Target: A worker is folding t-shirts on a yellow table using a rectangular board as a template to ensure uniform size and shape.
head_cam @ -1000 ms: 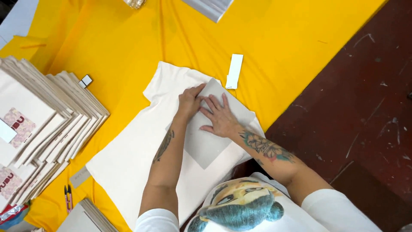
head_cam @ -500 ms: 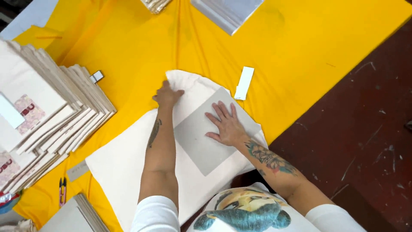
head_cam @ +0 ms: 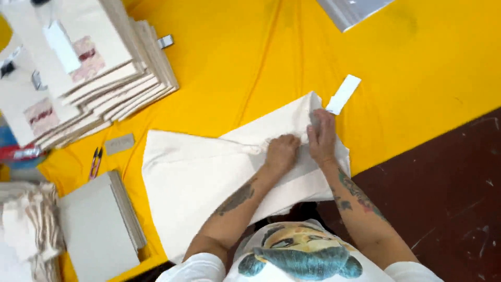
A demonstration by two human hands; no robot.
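Two hands: left (head_cam: 282, 153), right (head_cam: 322, 137) gripping one cream garment (head_cam: 198, 177) | one white strip (head_cam: 343, 94); two stacks

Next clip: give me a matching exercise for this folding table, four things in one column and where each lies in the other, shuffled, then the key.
Things:
1. cream garment
2. white paper strip
3. stack of folded pieces
4. grey boards

Places:
A. near left corner of the yellow table
B. under the left hand and right hand
C. far left
D. just beyond the right hand

Pairs: 1-B, 2-D, 3-C, 4-A
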